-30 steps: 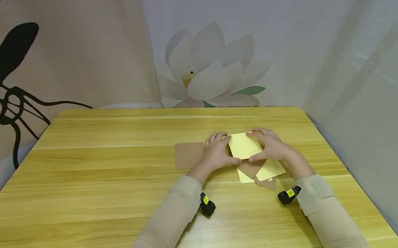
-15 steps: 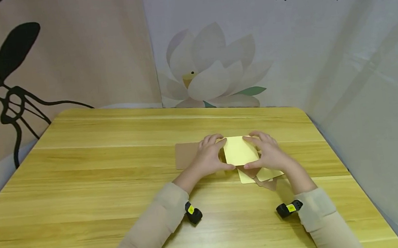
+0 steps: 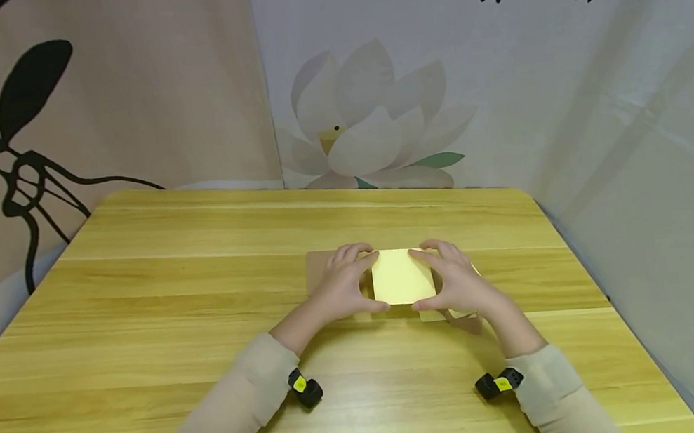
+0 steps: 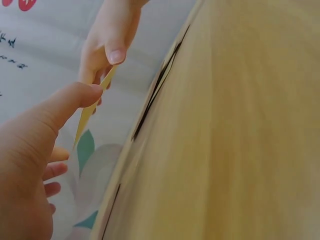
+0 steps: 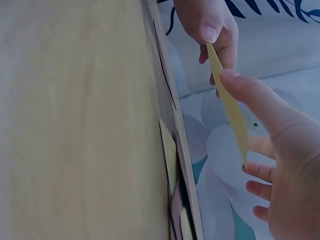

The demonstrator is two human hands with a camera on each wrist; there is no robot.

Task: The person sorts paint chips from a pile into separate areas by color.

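A square pale-yellow card [image 3: 402,278] is held up between both hands in the head view. The left hand [image 3: 343,286] pinches its left side, thumb at the near edge and fingers at the far edge. On the opposite side the right hand [image 3: 457,281] grips it the same way. From the left wrist the card [image 4: 88,114] shows nearly edge-on, raised above the table. Under and behind the right hand lie overlapping cards, among them a yellow card [image 3: 431,315] and a brown card [image 3: 469,323], mostly hidden.
Another brown card [image 3: 316,269] lies flat left of the pile, partly covered by the left hand. The wooden table [image 3: 161,321] ends at a printed cloth backdrop [image 3: 376,129]. A small black wrist camera [image 3: 307,391] hangs by the left cuff.
Both hands have carried the yellow card left and toward the person, off the spot over the pile. The card looks larger now, and the loose cards stay where they were.
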